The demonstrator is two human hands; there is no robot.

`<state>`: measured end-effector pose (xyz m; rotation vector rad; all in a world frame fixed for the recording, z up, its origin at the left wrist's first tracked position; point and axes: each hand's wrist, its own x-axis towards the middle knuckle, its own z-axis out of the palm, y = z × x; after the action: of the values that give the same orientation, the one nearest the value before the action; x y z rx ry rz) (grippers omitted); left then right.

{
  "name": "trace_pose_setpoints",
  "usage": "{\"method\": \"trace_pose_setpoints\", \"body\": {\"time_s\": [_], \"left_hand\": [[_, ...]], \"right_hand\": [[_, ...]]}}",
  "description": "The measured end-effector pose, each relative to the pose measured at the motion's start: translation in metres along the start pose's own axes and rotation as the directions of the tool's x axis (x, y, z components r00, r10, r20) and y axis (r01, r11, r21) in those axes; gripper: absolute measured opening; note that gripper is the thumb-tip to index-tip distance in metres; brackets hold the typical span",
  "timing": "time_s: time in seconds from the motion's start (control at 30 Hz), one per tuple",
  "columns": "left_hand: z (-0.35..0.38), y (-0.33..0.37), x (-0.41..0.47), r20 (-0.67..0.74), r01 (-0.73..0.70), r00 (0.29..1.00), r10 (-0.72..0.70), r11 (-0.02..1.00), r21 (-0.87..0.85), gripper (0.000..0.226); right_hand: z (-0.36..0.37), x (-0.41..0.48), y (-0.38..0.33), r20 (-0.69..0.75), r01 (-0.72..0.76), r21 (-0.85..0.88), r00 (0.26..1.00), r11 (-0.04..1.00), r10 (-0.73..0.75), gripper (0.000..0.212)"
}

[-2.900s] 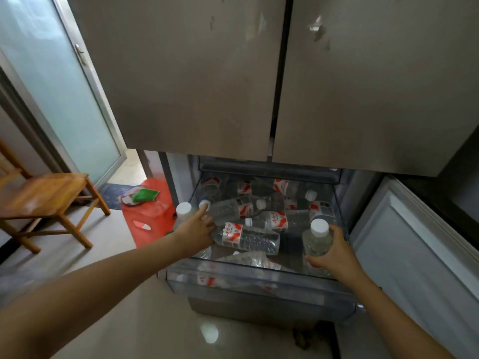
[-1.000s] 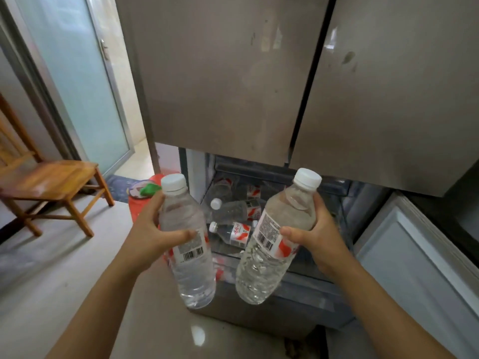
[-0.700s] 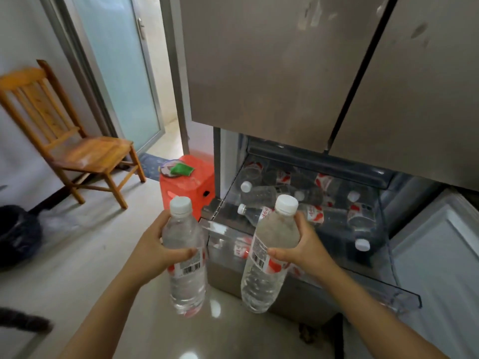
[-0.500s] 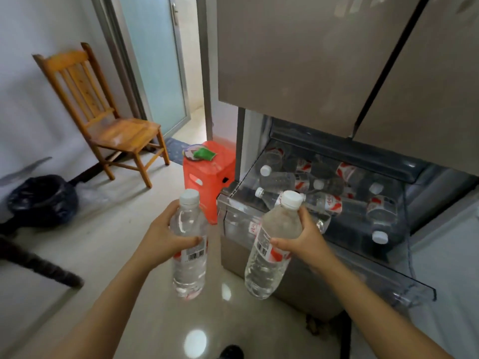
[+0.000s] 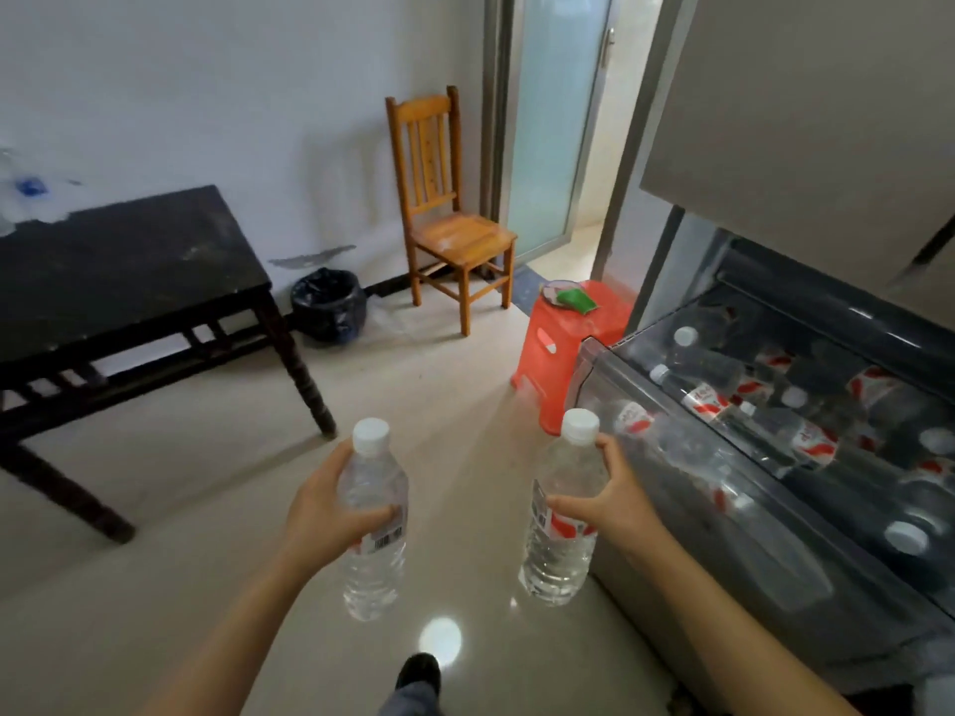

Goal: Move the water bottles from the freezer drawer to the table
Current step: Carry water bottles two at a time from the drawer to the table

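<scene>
Head view | my left hand [image 5: 320, 514] grips left bottle [image 5: 374, 576], right hand [image 5: 615, 503] grips right bottle [image 5: 560, 560], upright for carrying | bench [image 5: 119, 261] at my left, freezer drawer [image 5: 749, 550] at my right.

Bare forearms [image 5: 243, 612], a black shoe [image 5: 419, 671] and a blue-grey trouser leg [image 5: 413, 702] are visible.

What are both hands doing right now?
Left hand: closed, holding a water bottle.
Right hand: closed, holding another water bottle.
</scene>
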<state>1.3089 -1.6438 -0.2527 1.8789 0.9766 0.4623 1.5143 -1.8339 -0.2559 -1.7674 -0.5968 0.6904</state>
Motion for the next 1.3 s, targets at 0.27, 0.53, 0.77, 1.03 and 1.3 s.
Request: {"method": "trace_pose_setpoints", "body": {"time_s": [0.27, 0.53, 0.77, 1.03, 1.3], "left_hand": [[-0.112, -0.064, -0.06, -0.304, 0.085, 0.943, -0.135, 0.981, -0.172, 0.076], [-0.257, -0.162, -0.132, -0.444, 0.108, 0.862, -0.245, 0.944, -0.311, 0.081], [-0.369, -0.212, -0.173, -0.524, 0.083, 0.795, -0.305, 0.911, -0.405, 0.085], [-0.436, -0.244, -0.188, -0.611, 0.026, 0.732, -0.302, 0.908, -0.418, 0.084], [-0.5, -0.285, -0.15, -0.65, 0.1, 0.658, -0.38, 0.9, -0.425, 0.082]], "right_hand": [[0.108, -0.009, -0.034, 0.181, 0.129, -0.057, 0.977, 0.99, -0.117, 0.071], [0.267, -0.055, -0.065, 0.366, 0.184, -0.124, 0.922, 0.975, -0.127, 0.069], [0.39, -0.094, -0.091, 0.376, 0.182, -0.072, 0.916, 0.981, -0.142, 0.065], [0.483, -0.093, -0.127, 0.45, 0.253, -0.079, 0.872, 0.964, -0.192, 0.07], [0.585, -0.039, -0.155, 0.527, 0.263, -0.054, 0.827, 0.963, -0.196, 0.075]]}}
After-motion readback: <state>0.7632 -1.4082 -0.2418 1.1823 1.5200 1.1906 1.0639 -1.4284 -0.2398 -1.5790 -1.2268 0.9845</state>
